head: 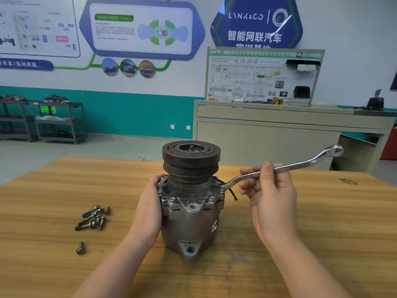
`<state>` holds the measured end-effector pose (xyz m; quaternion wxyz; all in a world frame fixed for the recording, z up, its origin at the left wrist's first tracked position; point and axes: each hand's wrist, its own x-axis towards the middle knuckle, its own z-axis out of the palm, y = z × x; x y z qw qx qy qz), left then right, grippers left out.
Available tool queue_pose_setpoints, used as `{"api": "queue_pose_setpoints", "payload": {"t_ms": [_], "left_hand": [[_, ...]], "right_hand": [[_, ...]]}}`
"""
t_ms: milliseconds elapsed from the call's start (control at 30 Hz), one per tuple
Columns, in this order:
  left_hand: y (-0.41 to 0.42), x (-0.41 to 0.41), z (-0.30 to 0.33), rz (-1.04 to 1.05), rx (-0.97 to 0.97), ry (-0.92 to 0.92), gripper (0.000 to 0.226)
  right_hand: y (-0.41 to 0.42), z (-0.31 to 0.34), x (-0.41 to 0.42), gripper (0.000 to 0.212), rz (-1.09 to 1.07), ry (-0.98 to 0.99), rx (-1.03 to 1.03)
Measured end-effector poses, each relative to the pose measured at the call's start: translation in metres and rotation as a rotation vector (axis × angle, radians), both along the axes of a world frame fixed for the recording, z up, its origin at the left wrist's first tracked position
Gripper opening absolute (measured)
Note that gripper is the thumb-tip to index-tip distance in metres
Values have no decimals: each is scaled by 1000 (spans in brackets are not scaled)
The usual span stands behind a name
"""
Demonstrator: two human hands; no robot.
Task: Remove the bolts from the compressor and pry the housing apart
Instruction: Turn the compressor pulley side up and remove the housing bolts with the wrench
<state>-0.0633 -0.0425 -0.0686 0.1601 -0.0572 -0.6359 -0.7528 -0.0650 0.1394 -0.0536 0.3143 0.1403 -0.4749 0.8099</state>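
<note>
Here, at a workshop bench, we see the compressor (190,214) standing upright on the wooden table (311,222), its long axis vertical and its dark grooved pulley (191,157) facing up, the mounting lug (190,248) at its base pointing toward us. The left hand (148,208) lies flat against the compressor's left side, fingers straight and pressed together along the housing, fingertips up near the flange just below the pulley. To the compressor's right, the right hand (269,198) pinches the shank of a double-ended ring spanner (279,168) between thumb and fingers. The spanner slopes up and away to the right; its lower ring sits over a bolt (222,188) on the right edge of the flange, and its free ring is raised well clear of the table. We count more bolt heads seated along the front of the flange, one of them (171,200) left of centre. To the compressor's left, a small heap of loose bolts (94,217) lies on the table, apart from the left hand, with a single bolt (80,248) lying nearer to us than the heap. A thin black wire (233,193) hangs off the compressor's right side, behind the spanner. Beyond the compressor stands a grey cabinet (268,134) carrying a wiring-diagram board (262,76).
</note>
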Motion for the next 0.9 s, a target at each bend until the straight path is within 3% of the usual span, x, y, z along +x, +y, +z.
{"api": "queue_pose_setpoints", "payload": {"t_ms": [200, 267, 367, 433, 600, 733, 833, 900], "left_hand": [[-2, -3, -2, 12, -28, 2, 71], [-3, -5, -5, 25, -41, 3, 68], [-4, -7, -7, 9, -41, -10, 67], [-4, -9, -8, 28, -32, -18, 66], [-2, -8, -5, 14, -19, -21, 72], [-3, -11, -8, 39, -31, -18, 70], [-4, -15, -11, 57, -30, -19, 68], [-4, -16, -12, 65, -32, -22, 67]], "right_hand": [[-5, -13, 13, 26, -289, 500, 696], [-10, -19, 16, 17, -334, 625, 907], [-15, -22, 17, 36, -416, 680, 993], [-16, -22, 17, 39, -457, 638, 876], [-13, -12, 5, 36, -112, 38, -34], [5, 6, -20, 34, 276, -333, -352], [12, 7, -24, 33, 328, -314, -507], [13, 6, -22, 30, 238, -275, -469]]}}
